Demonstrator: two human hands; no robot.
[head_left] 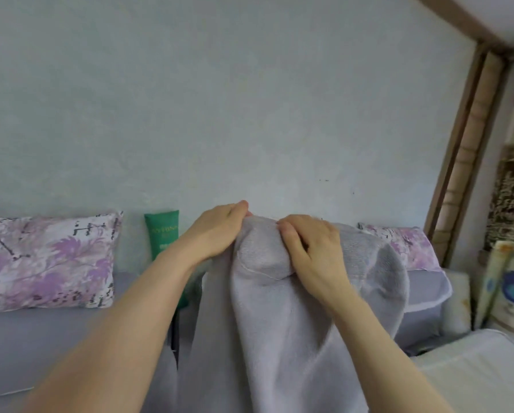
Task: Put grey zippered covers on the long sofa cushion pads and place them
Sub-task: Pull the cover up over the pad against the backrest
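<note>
A grey cover [279,323] hangs upright in front of me, stretched over the top end of a long pad that bulges beneath the fabric. My left hand [217,231] grips the cover's top from the left side, fingers curled into the cloth. My right hand [306,248] grips the bunched fabric on the right of the same top end. A loose fold of the cover [381,272] droops to the right. The pad itself is hidden under the fabric.
A grey sofa seat [41,347] runs along the wall. Floral purple pillows lean at the left [47,260] and right [410,248]. A green tube-shaped pouch [163,234] stands against the wall. A white cushion [473,371] lies at the lower right.
</note>
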